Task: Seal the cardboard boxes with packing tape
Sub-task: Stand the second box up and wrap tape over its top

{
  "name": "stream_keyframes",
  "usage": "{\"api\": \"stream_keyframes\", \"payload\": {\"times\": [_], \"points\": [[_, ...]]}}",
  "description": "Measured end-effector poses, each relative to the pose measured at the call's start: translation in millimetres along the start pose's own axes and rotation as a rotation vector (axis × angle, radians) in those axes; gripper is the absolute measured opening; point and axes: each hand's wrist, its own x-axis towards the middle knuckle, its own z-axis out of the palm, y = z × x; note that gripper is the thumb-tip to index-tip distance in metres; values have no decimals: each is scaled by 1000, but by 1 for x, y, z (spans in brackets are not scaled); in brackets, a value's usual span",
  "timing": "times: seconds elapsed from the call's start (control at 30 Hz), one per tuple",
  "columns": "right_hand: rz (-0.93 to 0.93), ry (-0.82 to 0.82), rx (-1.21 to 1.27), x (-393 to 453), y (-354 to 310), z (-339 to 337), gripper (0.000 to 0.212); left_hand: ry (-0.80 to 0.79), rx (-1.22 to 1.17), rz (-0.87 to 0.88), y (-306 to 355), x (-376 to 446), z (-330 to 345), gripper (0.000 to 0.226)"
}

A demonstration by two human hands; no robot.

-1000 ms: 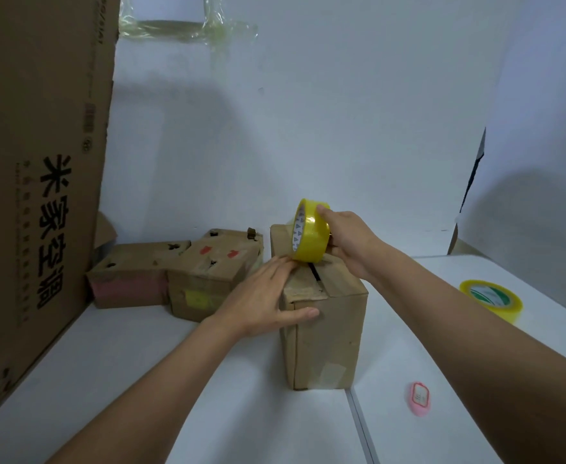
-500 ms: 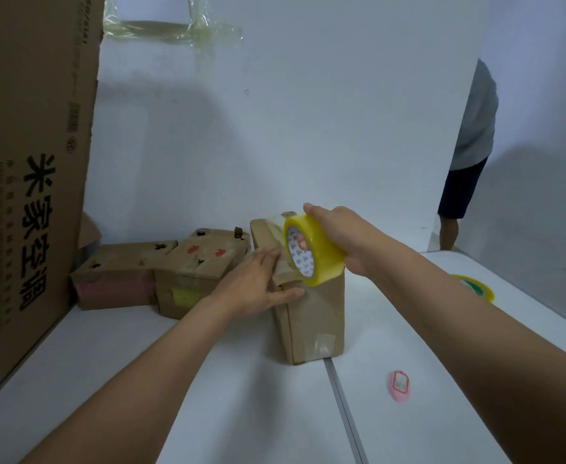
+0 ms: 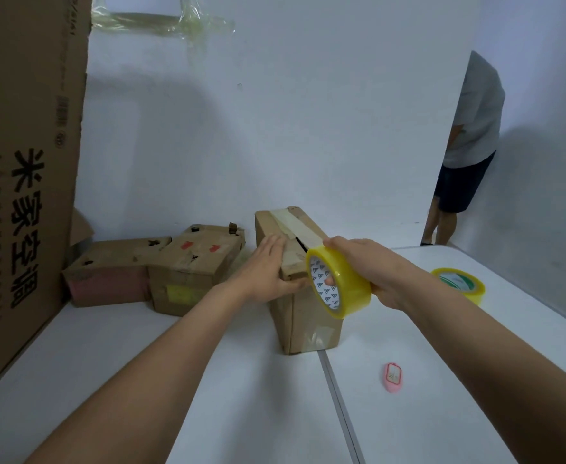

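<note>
My left hand [image 3: 268,272] lies flat on the top of the box [image 3: 303,316], fingers straight and together, thumb hooked over the near top edge. It presses the flap; it grips nothing.

My right hand [image 3: 372,272] holds the tape roll [image 3: 337,283], fingers curled round its outer band and one fingertip showing through the core. The roll stands on edge at the near top corner of the box, its printed core facing me. A strip of tape [image 3: 296,226] runs from the roll back along the top seam to the far edge. A dark slit of open seam shows just beside the strip, near the roll.

The box stands upright on the white table [image 3: 208,380], at the far end of the table's centre joint.

Two more boxes lie to the left against the wall: one with red marks [image 3: 191,272], touching one with a pink side [image 3: 107,276]. A large printed carton [image 3: 17,162] stands at the far left.

A second tape roll [image 3: 459,284] lies flat on the table to the right, well apart from the box. A small pink object [image 3: 392,377] lies near the joint. A person [image 3: 469,145] stands partly hidden behind the wall at right.
</note>
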Motion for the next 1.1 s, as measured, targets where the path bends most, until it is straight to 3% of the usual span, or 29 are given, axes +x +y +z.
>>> {"api": "stream_keyframes", "payload": {"times": [0.17,0.4,0.6,1.1], "points": [[103,-9,-129,-1,2,-8,34,-12,-84,-59,-1,-2,4,120],[53,39,-9,-4,14,3,28,18,-156,-83,4,0,10,117],[-7,89,32,1,26,1,27,34,-199,-64,6,2,17,144],[-74,171,125,8,51,10,32,74,-197,-92,6,11,23,124]]}}
